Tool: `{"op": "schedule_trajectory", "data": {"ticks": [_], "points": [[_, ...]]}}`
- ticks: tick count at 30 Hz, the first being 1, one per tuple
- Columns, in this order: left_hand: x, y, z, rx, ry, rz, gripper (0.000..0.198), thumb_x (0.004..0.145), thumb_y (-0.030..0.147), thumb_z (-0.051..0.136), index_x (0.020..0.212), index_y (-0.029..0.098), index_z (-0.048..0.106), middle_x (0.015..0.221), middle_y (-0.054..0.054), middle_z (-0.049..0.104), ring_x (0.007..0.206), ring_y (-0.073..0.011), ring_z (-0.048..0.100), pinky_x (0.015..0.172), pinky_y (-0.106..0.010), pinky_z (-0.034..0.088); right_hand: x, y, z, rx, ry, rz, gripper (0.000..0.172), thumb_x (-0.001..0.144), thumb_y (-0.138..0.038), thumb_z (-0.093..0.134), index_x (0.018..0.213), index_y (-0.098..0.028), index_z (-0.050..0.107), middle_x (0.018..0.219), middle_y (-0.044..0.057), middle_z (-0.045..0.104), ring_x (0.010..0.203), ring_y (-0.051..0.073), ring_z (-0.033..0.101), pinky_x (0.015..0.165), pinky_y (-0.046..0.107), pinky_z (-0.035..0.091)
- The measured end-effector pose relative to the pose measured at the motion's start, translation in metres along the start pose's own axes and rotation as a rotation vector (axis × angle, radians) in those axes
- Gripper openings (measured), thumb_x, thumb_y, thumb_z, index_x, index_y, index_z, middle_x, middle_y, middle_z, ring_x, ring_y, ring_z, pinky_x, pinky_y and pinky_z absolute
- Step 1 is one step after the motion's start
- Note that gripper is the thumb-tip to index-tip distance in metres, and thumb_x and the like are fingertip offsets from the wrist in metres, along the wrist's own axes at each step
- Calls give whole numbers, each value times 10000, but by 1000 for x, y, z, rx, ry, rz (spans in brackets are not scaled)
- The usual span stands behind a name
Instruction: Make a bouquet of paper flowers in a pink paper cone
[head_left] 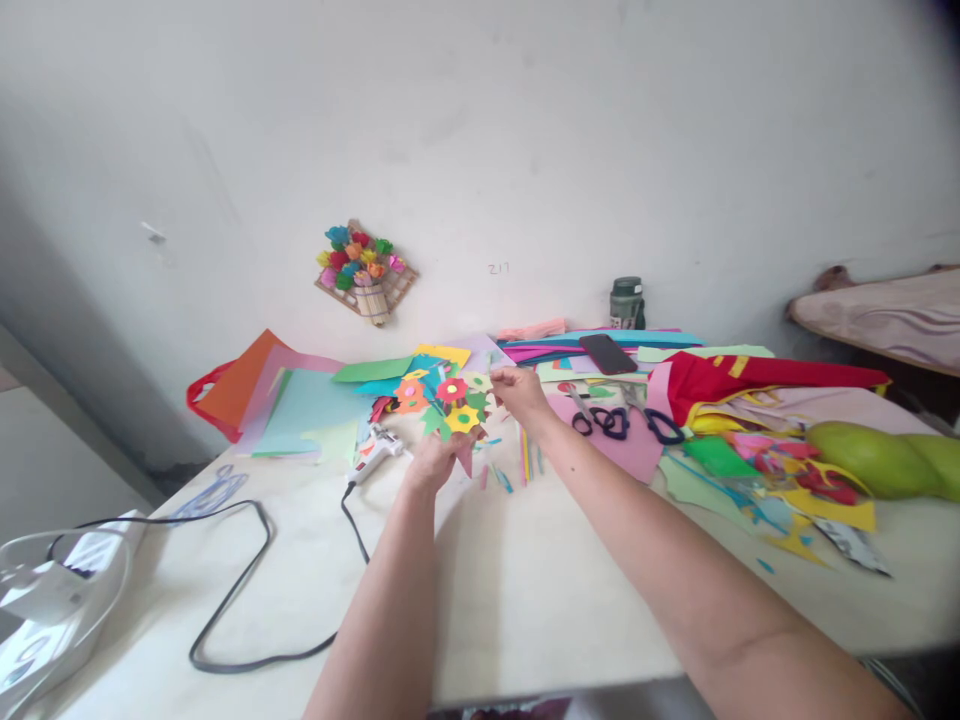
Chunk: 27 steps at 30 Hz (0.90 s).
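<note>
My left hand is closed around the base of a small bouquet of paper flowers, raised over the table. The bouquet has red, yellow, orange and pale yellow blooms with green leaf pieces, and a pink paper tip shows under the hand. At its right side, my right hand has its fingers pinched together at the edge of a pale yellow paper flower. A white glue gun lies left of my left hand. Thin coloured paper strips lie on the table between my forearms.
Scissors and a black phone lie to the right, near paper scraps and a green object. Coloured sheets are at back left. A black cord loops by a power strip. A bottle stands behind.
</note>
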<state>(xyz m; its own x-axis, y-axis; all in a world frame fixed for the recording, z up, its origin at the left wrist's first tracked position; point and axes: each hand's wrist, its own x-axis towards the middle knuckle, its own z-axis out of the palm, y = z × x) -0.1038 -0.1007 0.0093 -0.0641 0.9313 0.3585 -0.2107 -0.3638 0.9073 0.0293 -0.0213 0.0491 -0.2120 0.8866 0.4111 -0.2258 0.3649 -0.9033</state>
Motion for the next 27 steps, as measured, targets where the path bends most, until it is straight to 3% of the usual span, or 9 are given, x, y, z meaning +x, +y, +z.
{"op": "schedule_trajectory", "data": {"ticks": [4, 13, 20, 27], "points": [[0, 0, 0, -29, 9, -4, 323, 506, 234, 741, 809, 150, 665, 779, -70, 669, 731, -210, 615, 718, -369, 491, -1, 1, 1, -95, 46, -73, 89, 611, -266, 603, 562, -192, 596, 522, -32, 578, 439, 111, 508, 473, 242, 407], [2, -8, -8, 5, -55, 17, 257, 545, 288, 743, 745, 148, 664, 778, -76, 658, 751, -213, 606, 757, -373, 479, 0, -8, -3, -28, 26, -30, 99, 625, -250, 578, 677, -181, 626, 490, -49, 570, 425, 98, 490, 488, 229, 412], [3, -12, -10, -2, -63, 9, 270, 541, 302, 757, 734, 140, 660, 749, -73, 649, 777, -216, 595, 776, -364, 470, 1, 0, -4, -105, 80, -86, 105, 667, -242, 555, 599, -174, 597, 498, -28, 588, 436, 117, 536, 496, 232, 412], [4, -15, -13, 10, -89, 21, 248, 567, 302, 753, 719, 132, 658, 744, -68, 643, 778, -213, 594, 774, -359, 467, 5, 1, -4, 25, 45, -77, 183, 659, -329, 613, 717, -159, 652, 527, -31, 604, 445, 110, 537, 488, 224, 413]]}}
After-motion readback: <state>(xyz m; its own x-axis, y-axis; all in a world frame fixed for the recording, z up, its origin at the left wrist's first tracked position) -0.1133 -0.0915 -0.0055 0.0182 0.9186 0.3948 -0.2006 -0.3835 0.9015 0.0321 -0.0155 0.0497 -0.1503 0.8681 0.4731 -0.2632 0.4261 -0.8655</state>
